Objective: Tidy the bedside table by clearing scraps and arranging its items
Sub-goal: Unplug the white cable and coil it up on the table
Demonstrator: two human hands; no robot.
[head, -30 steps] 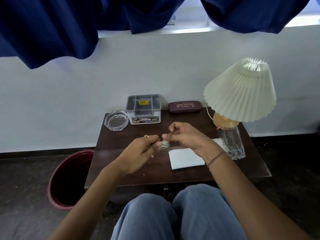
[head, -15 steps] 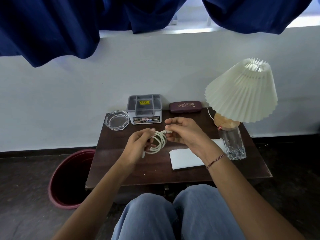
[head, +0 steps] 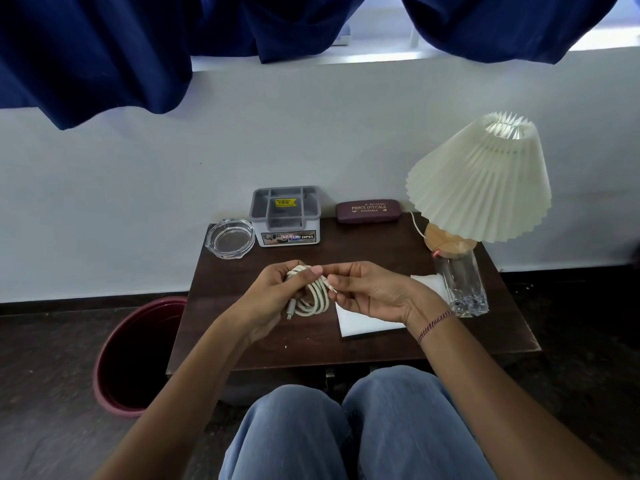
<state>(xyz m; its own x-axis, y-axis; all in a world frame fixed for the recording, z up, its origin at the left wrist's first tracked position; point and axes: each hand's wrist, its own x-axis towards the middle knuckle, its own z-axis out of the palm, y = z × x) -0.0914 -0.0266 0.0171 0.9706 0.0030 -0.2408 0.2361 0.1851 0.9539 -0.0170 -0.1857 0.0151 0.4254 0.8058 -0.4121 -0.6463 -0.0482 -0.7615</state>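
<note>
A coiled white cable (head: pixel 313 296) hangs over the middle of the dark wooden bedside table (head: pixel 381 348). My left hand (head: pixel 277 292) grips the top of the coil, and one plug dangles below it. My right hand (head: pixel 370 294) pinches the cable's other end between thumb and fingers, close beside the left hand. A white sheet of paper (head: pixel 360 322) lies on the table under my right hand, partly hidden by it.
At the back stand a glass ashtray (head: pixel 229 239), a grey compartment organizer (head: pixel 285 216) and a maroon spectacle case (head: pixel 368 211). A pleated cream lamp (head: pixel 481 181) and a clear tumbler (head: pixel 462 289) fill the right side. A maroon bin (head: pixel 138 355) sits on the floor, left.
The cable went from a tight bundle between my hands to an open hanging coil. Both hands rose slightly, and my right hand now pinches the free end.
</note>
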